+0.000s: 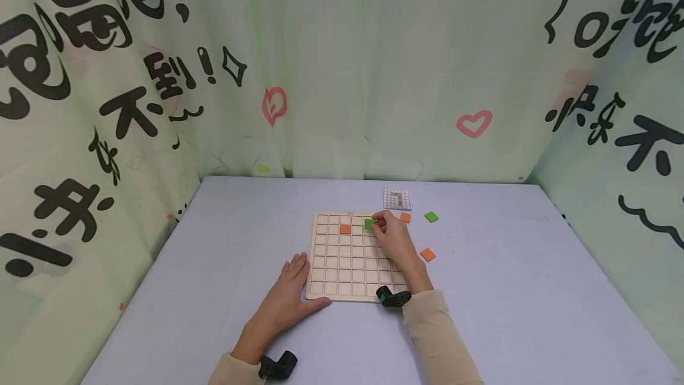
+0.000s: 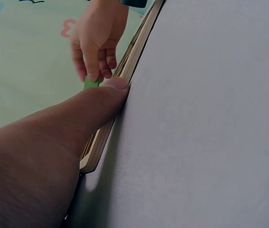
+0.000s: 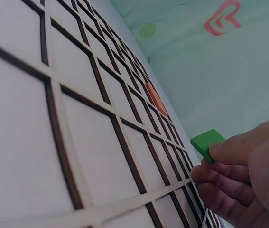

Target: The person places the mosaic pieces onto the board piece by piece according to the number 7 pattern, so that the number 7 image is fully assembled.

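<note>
A wooden grid board [image 1: 336, 265] lies on the table, with an orange square tile [image 1: 345, 229] in a cell near its far side. My right hand [image 1: 396, 239] pinches a green square tile [image 3: 207, 142] between thumb and fingers, over the far right part of the board. In the left wrist view the same green tile [image 2: 91, 82] shows below the fingertips. My left hand [image 1: 288, 293] lies at the board's near left corner, fingers straight along the left side. Its thumb [image 2: 101, 102] rests on the near edge.
Right of the board lie two loose orange tiles, one by the right hand [image 1: 405, 217] and one nearer [image 1: 427, 255], and a green tile [image 1: 431, 217]. Behind the board is a small card [image 1: 396, 199] with a printed grid. A curtain [image 1: 331, 64] hangs behind the table.
</note>
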### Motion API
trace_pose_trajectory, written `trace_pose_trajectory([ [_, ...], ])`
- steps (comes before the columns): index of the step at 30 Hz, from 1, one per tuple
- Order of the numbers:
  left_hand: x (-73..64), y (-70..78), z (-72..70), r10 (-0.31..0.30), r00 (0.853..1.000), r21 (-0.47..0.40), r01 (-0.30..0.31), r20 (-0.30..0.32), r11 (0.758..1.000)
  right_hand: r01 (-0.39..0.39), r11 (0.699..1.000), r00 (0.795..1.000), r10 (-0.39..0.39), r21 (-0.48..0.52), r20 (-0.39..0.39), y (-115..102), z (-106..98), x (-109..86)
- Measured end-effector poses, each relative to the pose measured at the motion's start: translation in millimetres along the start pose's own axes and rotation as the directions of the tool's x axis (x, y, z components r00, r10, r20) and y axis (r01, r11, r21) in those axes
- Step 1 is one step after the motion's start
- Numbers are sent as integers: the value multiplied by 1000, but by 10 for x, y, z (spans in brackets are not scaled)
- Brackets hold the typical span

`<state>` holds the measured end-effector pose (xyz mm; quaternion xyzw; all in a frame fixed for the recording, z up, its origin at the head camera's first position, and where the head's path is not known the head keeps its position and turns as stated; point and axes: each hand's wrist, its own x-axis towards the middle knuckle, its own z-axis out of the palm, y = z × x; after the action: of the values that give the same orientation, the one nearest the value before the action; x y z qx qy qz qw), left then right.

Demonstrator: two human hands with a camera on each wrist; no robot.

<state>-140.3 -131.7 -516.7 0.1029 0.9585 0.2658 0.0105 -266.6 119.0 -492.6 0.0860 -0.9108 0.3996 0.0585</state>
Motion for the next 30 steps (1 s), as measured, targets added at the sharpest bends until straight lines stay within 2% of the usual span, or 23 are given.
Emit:
trace_pose_trajectory([
  [9,0,-1,6,1,1000,13,-1,2,1000,30,999,1000,-30,-11,-9,-47,79,12],
  [19,2,6,0,-5,1000,11,5,5,1000,16,1000,999,-16,-8,31,-68,137,24],
  [30,9,1,2,-2,1000,20,2,4,1000,33,999,999,-32,-38,34,-25,191,39],
])
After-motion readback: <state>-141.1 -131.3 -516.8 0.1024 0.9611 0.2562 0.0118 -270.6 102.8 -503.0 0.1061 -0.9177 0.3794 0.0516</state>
